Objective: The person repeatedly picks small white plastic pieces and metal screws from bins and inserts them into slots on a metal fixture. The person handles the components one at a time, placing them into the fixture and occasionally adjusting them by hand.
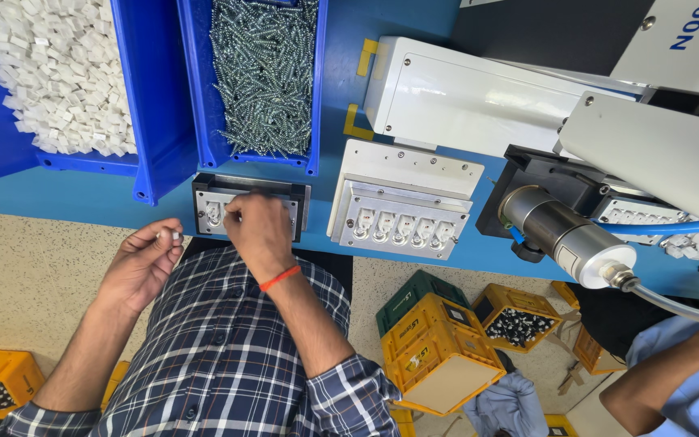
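My left hand (141,263) hovers off the table's front edge and pinches a small white piece (173,235) between thumb and fingertips. My right hand (256,231), with an orange band on the wrist, rests on a dark metal jig (204,193). Its fingertips are pinched together over the jig's pockets. What lies under them is hidden. One pocket at the jig's left end shows a small seated part (213,214).
Behind the jig stand a blue bin of white plastic pieces (58,73) and a blue bin of screws (264,73). A second jig (402,222) holds several parts. A white machine (479,97) and a metal cylinder (564,235) are at right. A co-worker's blue sleeve (689,380) and yellow crates (438,348) are below.
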